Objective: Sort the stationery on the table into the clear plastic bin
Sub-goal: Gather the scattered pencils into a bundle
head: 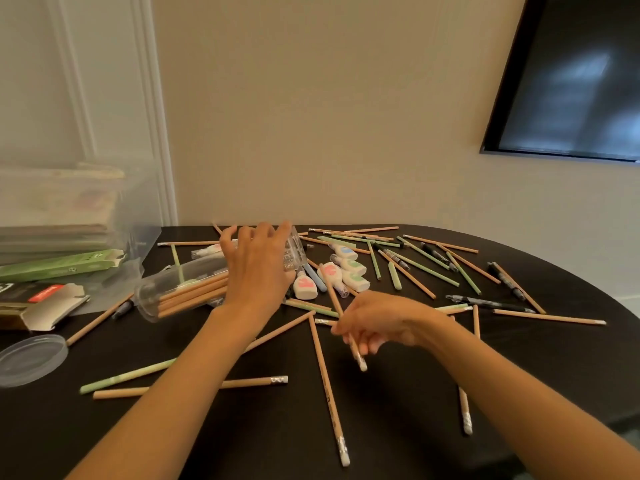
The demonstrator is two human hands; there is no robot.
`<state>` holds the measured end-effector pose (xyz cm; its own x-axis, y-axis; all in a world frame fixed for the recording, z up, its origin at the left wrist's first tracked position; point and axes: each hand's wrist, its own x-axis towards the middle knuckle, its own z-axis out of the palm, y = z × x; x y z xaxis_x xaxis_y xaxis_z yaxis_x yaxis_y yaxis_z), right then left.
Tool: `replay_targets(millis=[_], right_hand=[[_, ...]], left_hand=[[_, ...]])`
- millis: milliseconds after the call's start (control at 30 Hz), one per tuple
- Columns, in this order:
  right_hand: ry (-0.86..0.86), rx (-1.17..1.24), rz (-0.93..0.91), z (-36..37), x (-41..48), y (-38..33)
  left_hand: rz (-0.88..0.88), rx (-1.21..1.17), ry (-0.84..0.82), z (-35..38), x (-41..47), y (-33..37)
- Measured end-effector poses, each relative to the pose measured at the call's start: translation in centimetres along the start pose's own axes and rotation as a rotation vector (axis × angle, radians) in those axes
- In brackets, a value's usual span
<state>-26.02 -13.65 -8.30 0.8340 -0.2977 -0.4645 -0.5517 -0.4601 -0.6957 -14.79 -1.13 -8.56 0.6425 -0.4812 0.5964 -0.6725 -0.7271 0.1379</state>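
Observation:
A clear plastic cylinder bin (180, 289) lies on its side on the dark table (398, 410), with several wooden pencils inside. My left hand (258, 268) grips its far end from above. My right hand (377, 322) pinches a wooden pencil (356, 355) just above the table, eraser end toward me. Wooden pencils, pale green pencils (128, 375), black pens (485, 302) and white correction tapes (353, 271) lie scattered over the tabletop.
The bin's clear round lid (31, 358) lies at the left edge. Opened cardboard boxes (45, 306) and a green box (62, 265) sit at the left, by a large clear storage box (69, 209). A wall and a dark screen (571, 81) stand behind.

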Motion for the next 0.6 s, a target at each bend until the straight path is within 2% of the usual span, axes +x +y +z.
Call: replay_targets(millis=[100, 267, 500, 600], right_hand=[[-0.052, -0.053, 0.045, 2.0, -0.5, 0.4], [0.027, -0.121, 0.097, 4.4, -0.2, 0.4], [0.097, -0.24, 0.074, 5.0, -1.0, -0.6], [0.116, -0.173, 0.003, 4.2, -1.8, -0.2]], left_hand=[[0.001, 0.009, 0.0, -0.4, -0.9, 0.1], [-0.018, 0.046, 0.006, -1.5, -2.4, 0.2], [-0.038, 0.056, -0.009, -2.1, -4.0, 0.2], [-0.035, 0.061, -0.002, -2.2, -4.3, 0.1]])
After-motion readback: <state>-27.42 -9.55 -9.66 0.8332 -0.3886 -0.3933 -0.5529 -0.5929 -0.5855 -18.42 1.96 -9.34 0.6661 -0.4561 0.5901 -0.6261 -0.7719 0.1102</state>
